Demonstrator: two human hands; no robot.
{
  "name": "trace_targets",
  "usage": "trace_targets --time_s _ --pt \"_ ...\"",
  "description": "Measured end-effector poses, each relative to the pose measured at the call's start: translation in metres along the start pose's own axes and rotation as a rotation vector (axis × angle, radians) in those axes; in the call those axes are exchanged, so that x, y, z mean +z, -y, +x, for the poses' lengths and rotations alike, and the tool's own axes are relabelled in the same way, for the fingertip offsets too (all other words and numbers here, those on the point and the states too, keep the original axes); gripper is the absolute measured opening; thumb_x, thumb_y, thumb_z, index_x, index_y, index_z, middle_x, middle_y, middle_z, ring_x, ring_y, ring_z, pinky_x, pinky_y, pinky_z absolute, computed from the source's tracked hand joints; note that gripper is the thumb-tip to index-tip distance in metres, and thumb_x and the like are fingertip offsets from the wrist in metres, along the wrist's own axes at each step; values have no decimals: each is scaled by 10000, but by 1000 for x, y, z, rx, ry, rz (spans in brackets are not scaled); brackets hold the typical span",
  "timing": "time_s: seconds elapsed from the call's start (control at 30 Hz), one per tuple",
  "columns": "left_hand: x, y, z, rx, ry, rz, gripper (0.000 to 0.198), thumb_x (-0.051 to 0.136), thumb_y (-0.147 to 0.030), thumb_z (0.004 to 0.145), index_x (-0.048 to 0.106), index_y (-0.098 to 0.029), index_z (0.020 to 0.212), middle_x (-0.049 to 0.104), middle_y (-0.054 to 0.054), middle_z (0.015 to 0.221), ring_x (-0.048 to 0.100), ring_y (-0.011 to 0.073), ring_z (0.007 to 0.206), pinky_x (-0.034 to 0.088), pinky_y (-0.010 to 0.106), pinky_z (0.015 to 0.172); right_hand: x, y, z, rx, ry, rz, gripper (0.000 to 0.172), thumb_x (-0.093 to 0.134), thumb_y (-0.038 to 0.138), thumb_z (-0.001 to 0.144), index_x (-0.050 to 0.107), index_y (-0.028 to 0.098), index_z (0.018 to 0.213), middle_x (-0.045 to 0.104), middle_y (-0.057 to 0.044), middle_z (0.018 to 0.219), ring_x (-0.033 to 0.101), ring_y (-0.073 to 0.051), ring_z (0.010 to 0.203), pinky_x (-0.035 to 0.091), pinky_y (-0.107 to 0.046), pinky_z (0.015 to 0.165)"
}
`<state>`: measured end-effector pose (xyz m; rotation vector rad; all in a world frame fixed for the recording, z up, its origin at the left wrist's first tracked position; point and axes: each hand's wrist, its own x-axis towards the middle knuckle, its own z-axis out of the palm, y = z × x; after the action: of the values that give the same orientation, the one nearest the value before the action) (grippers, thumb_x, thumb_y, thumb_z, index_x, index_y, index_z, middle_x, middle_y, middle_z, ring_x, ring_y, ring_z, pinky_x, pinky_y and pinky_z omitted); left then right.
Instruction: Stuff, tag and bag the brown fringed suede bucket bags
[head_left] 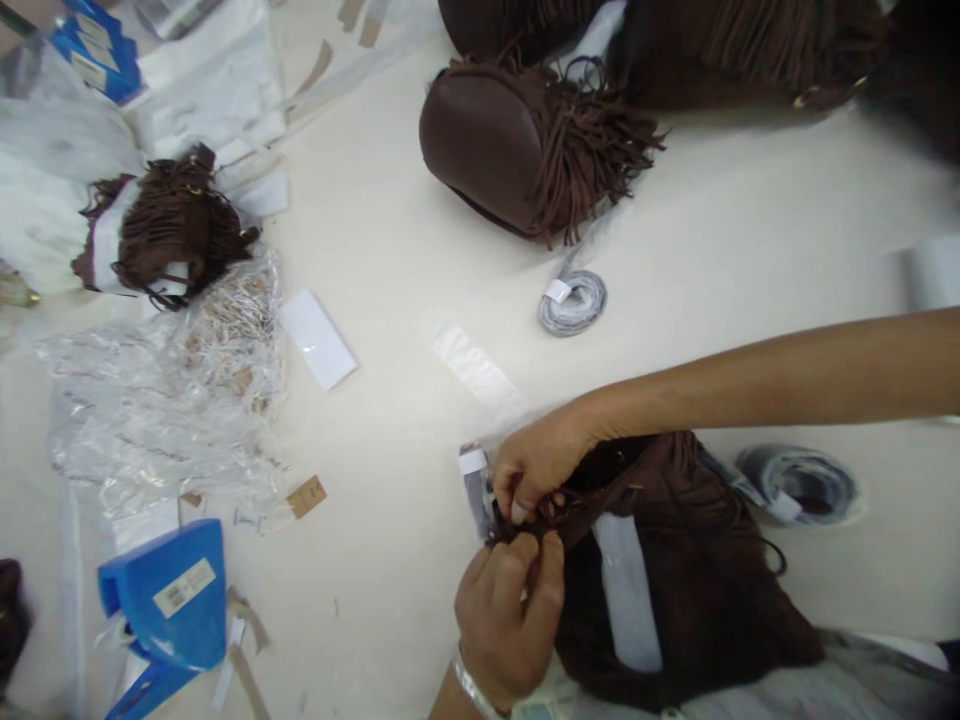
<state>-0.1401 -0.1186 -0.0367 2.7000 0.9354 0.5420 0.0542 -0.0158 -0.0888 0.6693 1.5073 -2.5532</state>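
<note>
A dark brown suede-like bag [705, 570] lies at the lower right, near grey clothing at the bottom edge. Reaching in from the right, my right hand [540, 465] pinches the bag's top edge by its opening, near a small knotted cord. My left hand [506, 615], wearing a silvery bracelet, comes up from below with fingers curled tightly on the same edge. Exactly what lies between the fingertips is hidden. A white paper band [630, 600] crosses the bag's side. Just beyond my hands is a small grey bundle [474, 485] with a white wrap.
Fringed brown bags [487, 150] stand at the top. Coiled grey strips [574, 302] and a larger roll [802, 485] lie on the table. At left are a paper-banded fringed bag [180, 225], clear plastic [157, 400], a blue holder [172, 595] and a brown tag [306, 496].
</note>
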Motion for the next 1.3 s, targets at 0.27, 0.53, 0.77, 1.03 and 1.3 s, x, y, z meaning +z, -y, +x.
trace_targets --time_s 0.27,0.53,0.77,1.03,1.3 --pt "-9 9 3 -430 91 -196 248 557 -155 905 558 -196 1150 581 120 1208 634 176 1015 570 281 795 -6 6 -36 0 -27 -60 226 577 305 849 649 113 943 637 -12 758 597 -136 686 461 -235 620" --pt "5 0 -19 -327 -13 75 268 649 -144 855 590 -200 1111 609 90 1037 623 175 906 543 277 724 28 22 -53 -139 -324 -551 279 597 350 888 644 166 1091 658 -34 857 563 -152 748 384 -236 647" --pt "20 -7 -22 -408 -84 81 179 575 -129 889 609 -177 1057 634 86 1016 627 178 893 520 288 750 37 21 -49 -81 -449 -641 160 470 171 903 630 157 914 635 -23 797 539 -131 705 367 -222 666" --pt "1 -18 -1 -536 68 -77 134 498 -270 956 617 -231 1004 597 23 888 595 141 724 436 249 600 48 22 -50 -88 -478 -778 146 449 190 915 592 173 900 613 -25 768 530 -138 685 352 -222 642" --pt "-5 -3 5 -441 279 -171 99 457 -169 933 533 -216 890 540 26 928 552 139 725 427 251 615 55 16 -52 46 -552 -991 143 432 198 947 563 149 976 671 -89 781 638 -197 719 368 -243 605"
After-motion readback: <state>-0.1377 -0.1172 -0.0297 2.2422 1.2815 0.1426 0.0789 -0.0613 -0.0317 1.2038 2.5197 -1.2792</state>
